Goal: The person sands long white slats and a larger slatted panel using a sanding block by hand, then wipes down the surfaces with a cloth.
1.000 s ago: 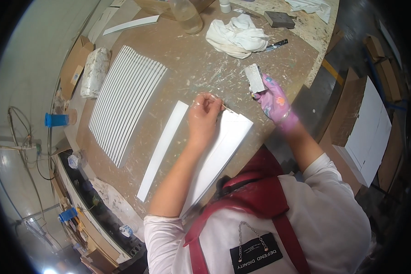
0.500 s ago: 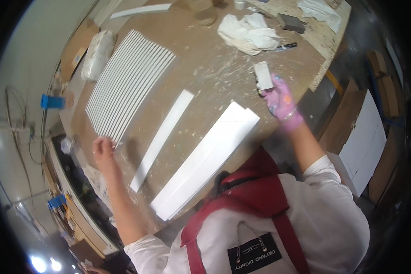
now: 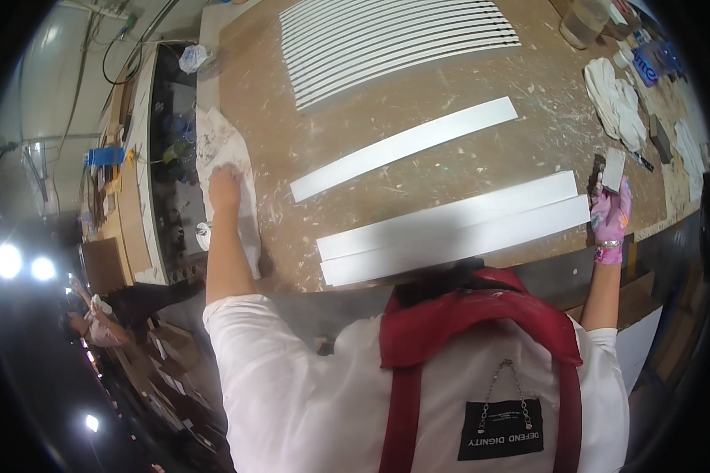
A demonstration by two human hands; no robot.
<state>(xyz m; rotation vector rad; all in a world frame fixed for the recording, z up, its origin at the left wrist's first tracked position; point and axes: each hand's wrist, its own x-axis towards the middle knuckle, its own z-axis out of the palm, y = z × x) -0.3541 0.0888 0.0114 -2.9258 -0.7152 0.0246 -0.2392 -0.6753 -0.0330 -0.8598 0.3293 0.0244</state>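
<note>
My left hand (image 3: 225, 189) rests on a stained white cloth (image 3: 222, 140) at the table's left edge, its fingers bunched together on the fabric. At the right, my right hand (image 3: 609, 214) wears a pink patterned glove and grips a small rectangular block (image 3: 613, 171) with a white face and dark edges. Between the hands lie two overlapping white strips (image 3: 450, 225) near the front edge. Beyond them is a single white strip (image 3: 406, 148). Farther back, several narrow white slats (image 3: 394, 47) lie side by side in a row.
A crumpled white cloth (image 3: 617, 106), a grey block (image 3: 659, 138), a clear container (image 3: 584, 24) and a blue-labelled package (image 3: 656, 61) stand along the right side. Left of the table runs a dark trough (image 3: 173, 158). Another person (image 3: 99, 327) is in the left background.
My view has turned left. My left hand has moved from beside the narrow slats onto the stained cloth. My right hand still holds the block, now lower beside the overlapping strips.
</note>
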